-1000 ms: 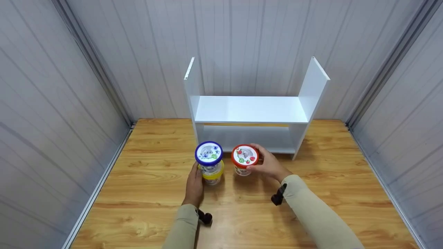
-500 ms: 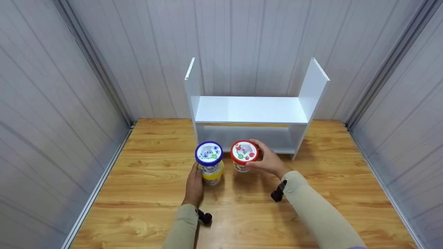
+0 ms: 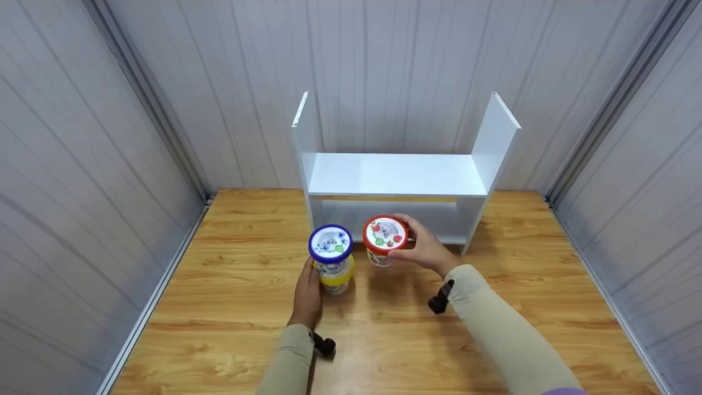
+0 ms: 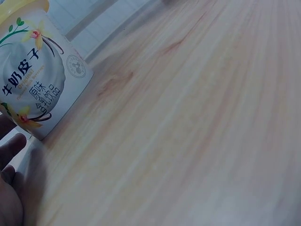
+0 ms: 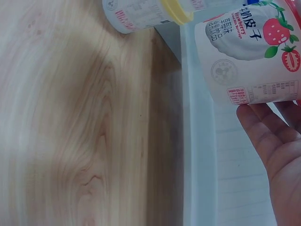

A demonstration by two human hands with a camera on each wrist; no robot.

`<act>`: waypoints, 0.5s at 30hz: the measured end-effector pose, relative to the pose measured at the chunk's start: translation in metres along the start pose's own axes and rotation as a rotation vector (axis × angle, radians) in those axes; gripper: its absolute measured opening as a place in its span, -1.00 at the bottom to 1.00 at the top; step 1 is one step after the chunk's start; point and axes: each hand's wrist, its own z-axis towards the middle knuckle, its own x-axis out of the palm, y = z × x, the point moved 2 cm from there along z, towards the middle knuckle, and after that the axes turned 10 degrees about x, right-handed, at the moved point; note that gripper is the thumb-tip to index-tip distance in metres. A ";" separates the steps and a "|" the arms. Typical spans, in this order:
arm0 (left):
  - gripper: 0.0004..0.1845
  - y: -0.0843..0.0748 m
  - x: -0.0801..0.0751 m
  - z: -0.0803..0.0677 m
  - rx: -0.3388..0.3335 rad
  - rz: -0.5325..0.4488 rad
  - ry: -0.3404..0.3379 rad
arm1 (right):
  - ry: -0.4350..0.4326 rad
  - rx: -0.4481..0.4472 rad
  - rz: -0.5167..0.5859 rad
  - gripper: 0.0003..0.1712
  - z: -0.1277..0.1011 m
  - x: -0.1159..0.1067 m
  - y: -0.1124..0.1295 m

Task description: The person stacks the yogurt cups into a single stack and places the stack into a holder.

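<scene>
A strawberry drink cup with a red-rimmed lid (image 3: 385,235) is gripped around its right side by my right hand (image 3: 430,251). The right wrist view shows this cup (image 5: 249,56) off the table, near the shelf's front edge. To its left, a cup with a blue-rimmed lid (image 3: 330,243) stands stacked on a cup with a yellow lid (image 3: 344,274). My left hand (image 3: 306,299) holds the yellow-lidded cup at its left side. In the left wrist view the yellow-lidded cup (image 4: 37,70) has curled fingers (image 4: 11,149) by its base; the far fingers are hidden.
A white two-level shelf unit (image 3: 397,174) with tall side panels stands behind the cups. The wood-grain tabletop (image 3: 247,263) extends in front and to both sides. Pale panel walls (image 3: 367,71) enclose the back and sides.
My right hand has carried the red-lidded cup up and slightly forward, toward the shelf. My left hand and the two stacked cups have stayed where they were.
</scene>
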 end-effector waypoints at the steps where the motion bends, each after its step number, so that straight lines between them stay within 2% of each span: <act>1: -0.44 0.000 0.000 0.000 -0.007 0.000 0.002 | -0.002 -0.004 -0.005 0.13 0.000 -0.001 0.001; 7: -0.42 0.004 0.001 0.001 -0.040 0.003 -0.013 | 0.011 -0.021 -0.001 0.14 0.002 -0.004 0.009; 15: -0.42 0.003 0.001 0.001 -0.031 -0.006 -0.010 | 0.017 -0.030 0.025 0.17 0.005 -0.007 0.013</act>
